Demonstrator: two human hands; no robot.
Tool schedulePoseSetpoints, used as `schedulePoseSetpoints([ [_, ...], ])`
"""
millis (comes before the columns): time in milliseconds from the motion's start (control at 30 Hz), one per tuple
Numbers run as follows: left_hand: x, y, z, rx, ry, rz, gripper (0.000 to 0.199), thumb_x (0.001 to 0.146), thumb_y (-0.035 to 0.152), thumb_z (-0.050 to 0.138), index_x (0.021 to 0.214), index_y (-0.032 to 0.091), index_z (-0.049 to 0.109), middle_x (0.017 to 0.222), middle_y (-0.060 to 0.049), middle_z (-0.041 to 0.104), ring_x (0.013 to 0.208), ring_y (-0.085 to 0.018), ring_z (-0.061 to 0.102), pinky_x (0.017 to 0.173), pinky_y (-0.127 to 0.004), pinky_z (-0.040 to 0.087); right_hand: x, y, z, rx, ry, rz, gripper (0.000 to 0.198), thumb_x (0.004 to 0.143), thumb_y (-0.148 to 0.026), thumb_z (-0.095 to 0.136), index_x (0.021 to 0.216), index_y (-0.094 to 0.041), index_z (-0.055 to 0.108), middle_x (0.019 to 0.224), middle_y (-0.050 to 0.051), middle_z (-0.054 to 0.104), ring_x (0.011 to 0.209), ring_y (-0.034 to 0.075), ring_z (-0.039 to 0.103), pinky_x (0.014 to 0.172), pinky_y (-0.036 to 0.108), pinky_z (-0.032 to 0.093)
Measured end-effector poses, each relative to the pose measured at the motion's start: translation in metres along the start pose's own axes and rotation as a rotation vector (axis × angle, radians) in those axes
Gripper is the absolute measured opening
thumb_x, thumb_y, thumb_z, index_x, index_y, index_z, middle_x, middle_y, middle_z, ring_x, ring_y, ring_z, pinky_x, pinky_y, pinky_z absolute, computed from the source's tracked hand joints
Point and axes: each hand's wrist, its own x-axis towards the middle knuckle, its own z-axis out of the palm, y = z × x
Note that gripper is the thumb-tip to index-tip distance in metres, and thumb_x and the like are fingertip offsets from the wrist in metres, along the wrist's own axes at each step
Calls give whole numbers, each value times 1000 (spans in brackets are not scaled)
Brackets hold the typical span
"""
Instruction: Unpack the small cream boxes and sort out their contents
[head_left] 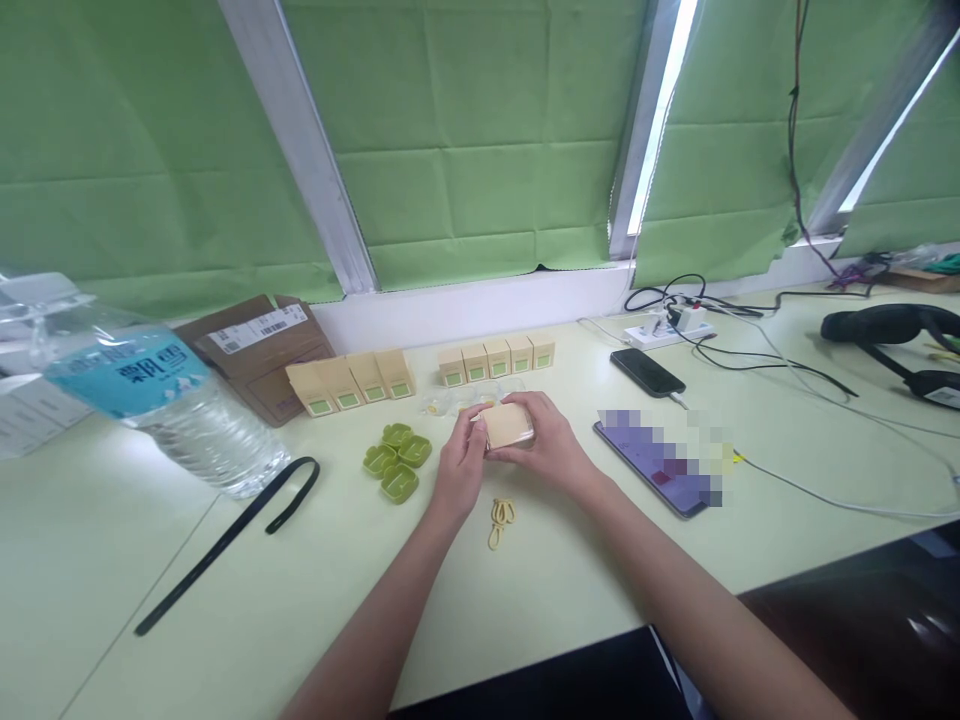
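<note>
Between my two hands is a small tan paper box [508,425] with a clear plastic edge, held just above the table. My left hand [463,455] grips its left side, thumb against the front. Around the right side and underneath curl the fingers of my right hand [551,440]. Several clear plastic pieces [457,400] lie just behind the hands, partly hidden. Left of my left hand sit several green moulded cups [397,462]. A little bunch of yellowish loops [501,520] lies on the table below the box.
Standing tan boxes form a left row [351,383] and a back row [496,360]. At left are a large water bottle [172,400], a black strap [225,540] and a cardboard carton [262,360]. Two phones, a black one [646,372] and a larger one [652,465], a power strip [667,333] and cables lie right.
</note>
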Motion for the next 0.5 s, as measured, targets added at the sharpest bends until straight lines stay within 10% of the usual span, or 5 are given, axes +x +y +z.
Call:
schedulePoseSetpoints([
  [500, 1, 1, -1, -13, 54, 13, 43, 99, 51, 37, 120, 20, 58, 95, -7, 67, 71, -17, 63, 64, -29, 52, 0, -6, -3, 36, -16, 34, 64, 72, -47, 83, 125, -27, 52, 121, 8, 61, 115, 27, 59, 96, 43, 51],
])
